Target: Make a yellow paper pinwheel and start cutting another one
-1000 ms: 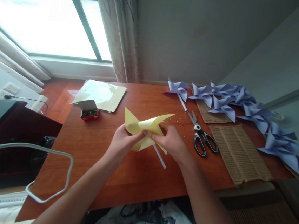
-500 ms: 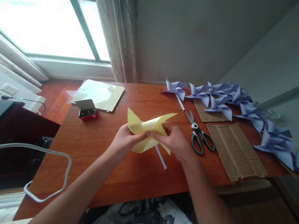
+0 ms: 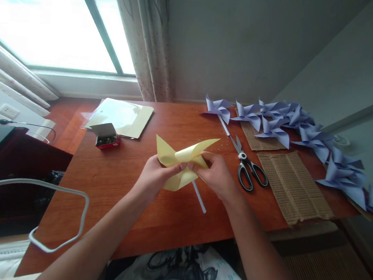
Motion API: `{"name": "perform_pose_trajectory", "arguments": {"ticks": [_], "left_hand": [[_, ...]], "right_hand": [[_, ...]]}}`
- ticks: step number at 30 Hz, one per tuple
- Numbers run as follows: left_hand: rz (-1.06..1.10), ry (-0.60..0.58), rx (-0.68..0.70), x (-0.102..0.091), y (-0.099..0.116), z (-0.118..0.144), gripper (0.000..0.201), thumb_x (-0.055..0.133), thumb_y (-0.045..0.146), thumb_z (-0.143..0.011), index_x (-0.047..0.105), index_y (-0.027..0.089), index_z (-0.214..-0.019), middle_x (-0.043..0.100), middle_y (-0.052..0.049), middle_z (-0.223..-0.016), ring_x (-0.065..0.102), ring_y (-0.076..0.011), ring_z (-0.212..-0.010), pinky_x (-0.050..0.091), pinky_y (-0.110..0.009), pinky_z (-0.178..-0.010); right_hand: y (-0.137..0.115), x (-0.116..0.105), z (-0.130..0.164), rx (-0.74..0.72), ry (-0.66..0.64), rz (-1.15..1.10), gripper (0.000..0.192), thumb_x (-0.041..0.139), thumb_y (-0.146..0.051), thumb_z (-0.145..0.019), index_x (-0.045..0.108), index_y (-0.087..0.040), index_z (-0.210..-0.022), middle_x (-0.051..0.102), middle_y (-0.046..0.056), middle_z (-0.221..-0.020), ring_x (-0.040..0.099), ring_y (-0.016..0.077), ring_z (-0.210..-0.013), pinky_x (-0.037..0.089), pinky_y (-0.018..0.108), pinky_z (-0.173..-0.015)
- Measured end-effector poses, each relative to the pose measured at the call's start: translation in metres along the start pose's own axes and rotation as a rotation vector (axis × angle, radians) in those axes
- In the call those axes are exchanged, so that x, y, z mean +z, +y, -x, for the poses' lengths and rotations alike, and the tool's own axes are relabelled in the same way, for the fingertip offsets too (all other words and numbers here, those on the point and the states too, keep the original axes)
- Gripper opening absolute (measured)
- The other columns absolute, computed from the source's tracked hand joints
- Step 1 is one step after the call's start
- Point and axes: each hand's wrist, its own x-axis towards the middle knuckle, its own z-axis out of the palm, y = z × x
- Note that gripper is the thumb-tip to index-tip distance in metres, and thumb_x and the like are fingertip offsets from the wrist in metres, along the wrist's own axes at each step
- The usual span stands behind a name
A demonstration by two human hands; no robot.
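Scissors [image 3: 249,169] lie just right of both hands, left [image 3: 151,176] and right [image 3: 218,174], pinching the yellow pinwheel [image 3: 181,159]; purple pinwheels [image 3: 306,134] line the table's [image 3: 119,182] far edge.

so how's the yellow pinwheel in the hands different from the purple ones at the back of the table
The yellow pinwheel is pale yellow; the purple pinwheels are lavender. The yellow one is held above the table in the grip of the left hand and right hand; the purple ones lie untouched along the far right edge. The yellow one is single; the purple ones are many. Both have folded pointed blades, and the yellow one and the nearest purple one show a white stick.
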Motion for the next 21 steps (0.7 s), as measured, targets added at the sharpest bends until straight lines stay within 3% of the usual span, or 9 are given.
{"name": "perform_pose_trajectory", "arguments": {"ticks": [15, 21], "left_hand": [[-0.002, 0.005, -0.003, -0.002, -0.006, -0.003, 0.039, 0.093, 0.026, -0.060, 0.077, 0.010, -0.092, 0.079, -0.010, -0.093, 0.070, -0.0199, -0.078, 0.056, -0.027, -0.072], [-0.036, -0.004, -0.011, 0.000, -0.002, -0.003, 0.040, 0.092, 0.028, -0.063, 0.076, 0.010, -0.095, 0.078, -0.011, -0.097, 0.070, -0.0200, -0.081, 0.055, -0.026, -0.072]], "right_hand": [[0.011, 0.000, -0.001, -0.010, 0.005, 0.101, 0.027, 0.075, -0.044, -0.080, 0.073, -0.017, -0.082, 0.069, 0.004, -0.076, 0.062, 0.0202, -0.073, 0.049, 0.030, -0.066], [0.008, -0.001, -0.003, 0.028, -0.011, 0.003, 0.027, 0.079, -0.044, -0.076, 0.074, -0.018, -0.083, 0.072, 0.003, -0.080, 0.065, 0.0207, -0.075, 0.049, 0.029, -0.068]]}}
